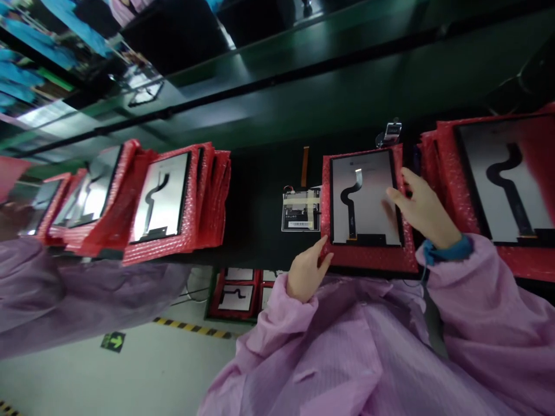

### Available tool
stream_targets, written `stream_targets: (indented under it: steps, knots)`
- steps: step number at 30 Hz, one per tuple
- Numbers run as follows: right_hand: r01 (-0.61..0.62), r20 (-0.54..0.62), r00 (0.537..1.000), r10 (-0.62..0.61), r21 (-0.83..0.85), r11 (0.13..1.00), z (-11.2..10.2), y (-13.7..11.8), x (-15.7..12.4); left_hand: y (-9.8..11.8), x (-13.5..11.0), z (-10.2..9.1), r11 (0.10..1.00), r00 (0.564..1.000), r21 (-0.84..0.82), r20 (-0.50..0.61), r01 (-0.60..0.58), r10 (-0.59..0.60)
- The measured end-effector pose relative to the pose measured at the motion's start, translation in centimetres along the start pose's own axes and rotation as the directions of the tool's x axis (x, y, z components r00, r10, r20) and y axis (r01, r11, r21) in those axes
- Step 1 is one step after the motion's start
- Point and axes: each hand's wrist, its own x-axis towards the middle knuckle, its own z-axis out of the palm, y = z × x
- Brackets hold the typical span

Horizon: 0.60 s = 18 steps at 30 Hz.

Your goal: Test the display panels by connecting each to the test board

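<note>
A grey display panel (364,199) with a black flex cable lies on a red bubble-wrap sheet (368,257) in front of me. My left hand (306,271) pinches the sheet's near left corner, fingers closed on it. My right hand (422,208) rests at the panel's right edge, fingers stretched out and touching the panel and the red wrap. Both arms wear pink sleeves; a blue band sits at the right wrist.
Stacks of similar panels in red wrap stand to the left (167,202) and right (498,185). A small labelled part (300,211) lies left of the panel. A co-worker's pink sleeve (65,294) is at the left. More panels sit in a bin (236,294) below the bench.
</note>
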Motion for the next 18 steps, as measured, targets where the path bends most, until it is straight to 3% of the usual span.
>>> stream_targets:
  steps: [3, 5, 7, 10, 13, 15, 18]
  knots:
    - [0.153, 0.035, 0.988, -0.150, -0.346, 0.926, -2.4, -2.3, -2.5, 0.0, 0.8, -1.9, 0.996, 0.996, 0.008, -0.001, -0.085, 0.085]
    - [0.227, 0.159, 0.971, -0.178, -0.387, 0.894, -3.7, -4.4, -3.6, -0.1, 2.4, -3.7, 0.989, 0.982, 0.006, -0.114, -0.150, 0.150]
    - [0.202, 0.251, 0.963, -0.101, -0.417, 0.886, -4.1, -6.3, -3.3, -0.1, 5.2, -5.4, 0.977, 0.935, 0.067, -0.283, -0.204, 0.214]
    - [0.086, 0.207, 0.978, 0.032, -0.534, 0.841, -2.3, -7.5, -0.4, -0.1, 11.0, -6.6, 0.966, 0.864, 0.191, -0.442, -0.173, 0.242]
    - [-0.019, 0.155, 0.979, 0.130, -0.567, 0.823, 0.8, -6.7, 3.2, -0.3, 16.3, -6.1, 0.973, 0.883, 0.229, -0.456, -0.003, 0.110]
    - [-0.024, 0.145, 0.984, 0.104, -0.469, 0.883, 2.5, -5.4, 4.7, -0.5, 18.4, -5.4, 0.973, 0.899, 0.223, -0.436, 0.063, 0.042]
    - [0.059, 0.158, 0.987, -0.025, -0.210, 0.976, 4.0, -3.6, 5.2, -1.1, 19.7, -4.8, 0.974, 0.903, 0.208, -0.429, 0.086, 0.012]
